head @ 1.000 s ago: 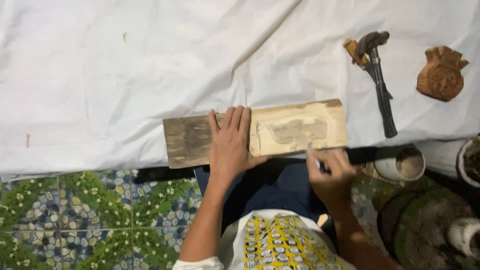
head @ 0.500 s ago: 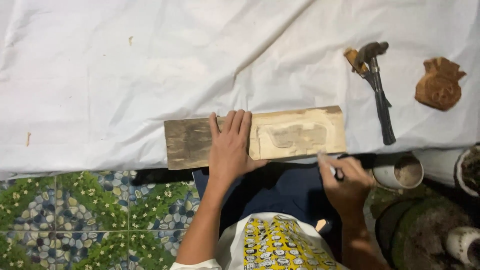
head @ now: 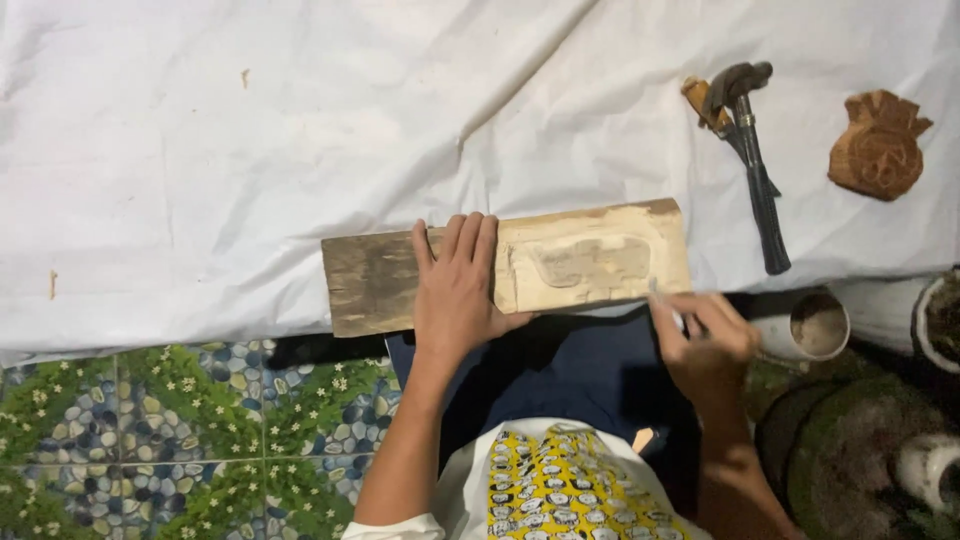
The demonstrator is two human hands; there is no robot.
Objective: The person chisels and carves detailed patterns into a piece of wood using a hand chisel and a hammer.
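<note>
The tool gripped in the right hand is mostly hidden by the curled fingers; only a thin pale tip is seen, at the near right edge of the wooden plank, and its kind cannot be made out. The left hand is laid flat and open on the plank's middle, fingers together, grasping nothing. The plank is long and rough: dark and weathered at its left end, pale and freshly cut at its right, where a shallow relief shape is carved. It rests on a creased white cloth. Far right, a hammer lies across a wooden-handled tool, and beyond them lies a brown carved wooden piece.
</note>
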